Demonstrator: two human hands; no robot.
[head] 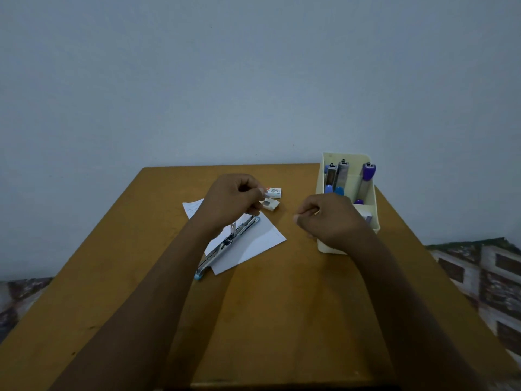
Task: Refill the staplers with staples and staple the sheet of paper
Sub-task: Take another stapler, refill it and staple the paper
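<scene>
1. An opened stapler [228,244] lies flat on the sheet of paper [253,244], left of centre on the table [112,277].
2. The left hand [228,198] hovers over the paper's far end with its fingers curled, beside two staple boxes [273,192]. I cannot tell whether it holds anything.
3. The right hand [329,221] is curled like a fist against the cream organiser [321,179], which holds more staplers [342,173]. Its grasp is also unclear.

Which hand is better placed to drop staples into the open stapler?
Left. The left hand sits at the staple boxes, close over the open stapler on the paper. The right hand is off beside the cream bin, apart from both.
</scene>
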